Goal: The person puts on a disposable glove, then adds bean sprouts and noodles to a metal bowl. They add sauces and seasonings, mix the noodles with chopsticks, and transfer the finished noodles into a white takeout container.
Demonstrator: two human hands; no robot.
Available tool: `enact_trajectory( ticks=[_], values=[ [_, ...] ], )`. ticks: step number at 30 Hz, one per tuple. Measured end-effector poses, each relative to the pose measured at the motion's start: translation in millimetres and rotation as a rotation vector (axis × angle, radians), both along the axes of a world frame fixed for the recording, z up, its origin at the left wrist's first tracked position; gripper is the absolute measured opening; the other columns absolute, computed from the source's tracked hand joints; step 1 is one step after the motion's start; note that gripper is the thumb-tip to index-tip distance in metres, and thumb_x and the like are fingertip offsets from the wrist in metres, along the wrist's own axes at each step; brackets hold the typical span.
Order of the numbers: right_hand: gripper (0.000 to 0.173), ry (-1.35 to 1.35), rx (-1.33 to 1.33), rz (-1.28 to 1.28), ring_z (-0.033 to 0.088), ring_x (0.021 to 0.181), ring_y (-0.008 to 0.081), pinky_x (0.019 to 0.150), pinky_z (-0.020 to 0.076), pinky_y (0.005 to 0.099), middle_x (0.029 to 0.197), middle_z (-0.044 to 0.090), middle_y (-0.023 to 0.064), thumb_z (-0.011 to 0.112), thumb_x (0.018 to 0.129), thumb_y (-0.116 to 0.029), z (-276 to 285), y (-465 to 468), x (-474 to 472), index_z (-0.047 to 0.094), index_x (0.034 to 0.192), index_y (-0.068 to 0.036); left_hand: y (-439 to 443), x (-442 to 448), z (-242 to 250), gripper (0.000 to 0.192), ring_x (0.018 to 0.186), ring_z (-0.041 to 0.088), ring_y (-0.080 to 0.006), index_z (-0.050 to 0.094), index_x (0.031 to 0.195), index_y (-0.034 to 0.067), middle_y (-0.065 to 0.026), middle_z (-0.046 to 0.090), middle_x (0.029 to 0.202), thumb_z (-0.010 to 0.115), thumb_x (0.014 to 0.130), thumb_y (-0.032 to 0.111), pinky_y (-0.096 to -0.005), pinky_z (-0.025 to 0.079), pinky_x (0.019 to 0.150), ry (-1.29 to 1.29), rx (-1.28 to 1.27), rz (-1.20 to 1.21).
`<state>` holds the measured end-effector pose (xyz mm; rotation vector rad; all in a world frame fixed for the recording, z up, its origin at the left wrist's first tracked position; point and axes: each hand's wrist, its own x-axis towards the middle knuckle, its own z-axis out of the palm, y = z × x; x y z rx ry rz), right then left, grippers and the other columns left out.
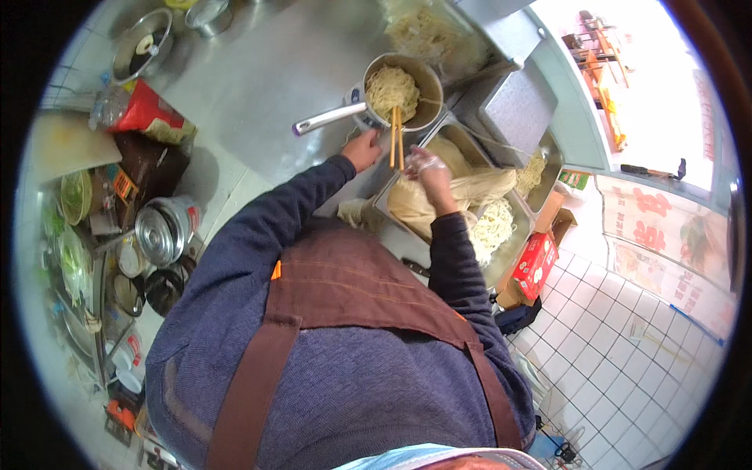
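Note:
A metal saucepan (pixel 435 88) with a long handle holds noodles (pixel 390 88), and a pair of wooden chopsticks (pixel 396 141) leans in it with the tips among them. Just below the pan is my left hand (pixel 363 151), bare, fingers curled; whether it grips anything is not clear. My right hand (pixel 432 170), in a thin clear glove, is beside the lower ends of the chopsticks, fingers bent, and its hold on anything cannot be made out. Under the right forearm a steel tray (pixel 523 235) contains white noodles (pixel 493 226) and a pale cloth or plastic wrap (pixel 411 205).
A lidded metal container (pixel 520 111) stands right of the pan, with a clear bag of food (pixel 429 35) beyond it. A knife handle (pixel 416 267) lies near the apron. Left are a red package (pixel 150 111), a cutting board (pixel 73 144) and a lidded pot (pixel 158 232); a red box (pixel 536 264) is at right.

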<state>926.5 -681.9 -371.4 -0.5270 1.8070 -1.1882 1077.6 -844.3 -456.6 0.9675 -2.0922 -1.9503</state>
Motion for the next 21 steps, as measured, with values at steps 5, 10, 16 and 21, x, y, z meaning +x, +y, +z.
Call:
enact_trajectory(
  ticks=[5, 10, 16, 21],
  values=[
    [0.046, 0.781, 0.048, 0.351, 0.070, 0.090, 0.0206, 0.074, 0.0553, 0.0342, 0.106, 0.072, 0.0112, 0.068, 0.085, -0.016, -6, -20, 14, 0.060, 0.129, -0.002, -5, -7, -16, 0.061, 0.079, 0.064, -0.0187, 0.043, 0.148, 0.004, -0.0120, 0.068, 0.107, 0.066, 0.093, 0.018, -0.0358, 0.053, 0.070, 0.183, 0.000, 0.022],
    [0.039, 0.080, 0.054, 0.231, 0.071, 0.082, 0.0256, 0.072, 0.0568, 0.0365, 0.093, 0.069, 0.0116, 0.071, 0.087, -0.017, -25, -33, 26, 0.062, 0.123, -0.005, -10, -4, -24, 0.054, 0.066, 0.059, -0.0154, 0.048, 0.142, 0.004, -0.0075, 0.062, 0.083, 0.064, 0.092, 0.016, -0.0329, 0.050, 0.060, 0.131, 0.107, 0.056],
    [0.042, 0.167, -0.158, 0.417, 0.069, 0.083, 0.0165, 0.069, 0.0535, 0.0328, 0.080, 0.070, 0.0057, 0.070, 0.094, -0.024, -91, -60, 29, 0.057, 0.127, -0.002, -6, 41, -30, 0.045, 0.069, 0.058, -0.0141, 0.050, 0.141, 0.010, -0.0065, 0.060, 0.082, 0.055, 0.097, 0.018, -0.0320, 0.048, 0.059, 0.082, 0.235, 0.069],
    [0.020, 0.271, -0.479, 0.394, 0.061, 0.094, 0.0168, 0.085, 0.0506, 0.0319, 0.109, 0.068, 0.0087, 0.066, 0.095, -0.016, -97, -79, 54, 0.069, 0.109, -0.002, 6, 108, -18, 0.041, 0.063, 0.057, -0.0146, 0.053, 0.139, 0.011, -0.0040, 0.059, 0.076, 0.053, 0.098, 0.016, -0.0314, 0.050, 0.060, 0.002, -0.043, 0.069]
  ],
)
